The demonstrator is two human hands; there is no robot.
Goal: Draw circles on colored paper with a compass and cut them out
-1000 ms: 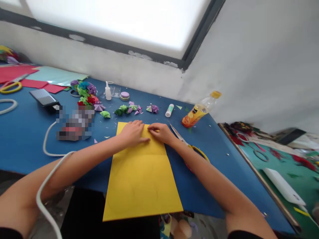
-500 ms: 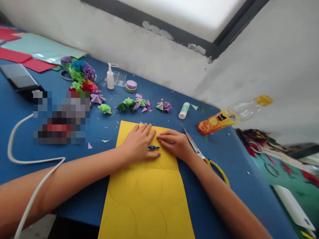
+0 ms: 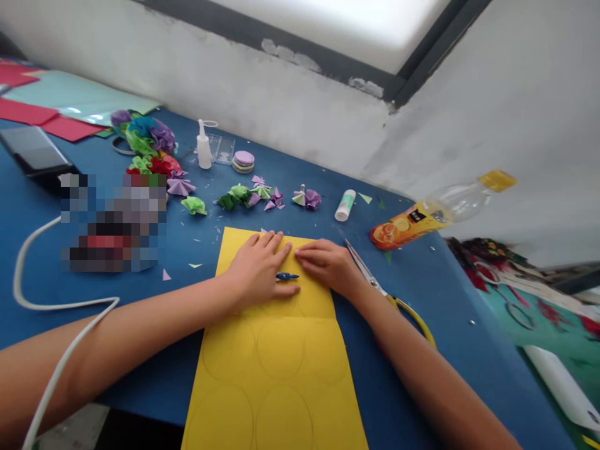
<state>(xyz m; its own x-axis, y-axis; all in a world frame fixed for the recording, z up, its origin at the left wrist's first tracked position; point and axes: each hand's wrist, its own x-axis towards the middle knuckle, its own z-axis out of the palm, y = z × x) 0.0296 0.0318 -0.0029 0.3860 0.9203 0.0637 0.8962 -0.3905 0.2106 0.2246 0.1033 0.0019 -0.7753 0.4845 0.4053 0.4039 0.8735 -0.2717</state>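
Note:
A yellow paper sheet (image 3: 276, 369) with several pencilled circles lies on the blue table (image 3: 42, 262), hanging over its near edge. My left hand (image 3: 257, 272) lies flat on the sheet's far end, fingers stretched out. My right hand (image 3: 328, 262) rests beside it on the sheet, fingers curled and pressed down. A small blue pen-like object (image 3: 287, 275) shows between the two hands, against the left thumb; which hand holds it is unclear.
Yellow-handled scissors (image 3: 389, 294) lie just right of my right hand. Behind are a glue stick (image 3: 345, 205), an orange drink bottle (image 3: 435, 215), folded paper pieces (image 3: 244, 195), a glue bottle (image 3: 203, 148), paper flowers (image 3: 147, 140), a phone (image 3: 32, 150) and a white cable (image 3: 56, 312).
The camera has tilted down and closer, showing the drawn circles. The small blue object has come into sight between the hands, which have scarcely moved.

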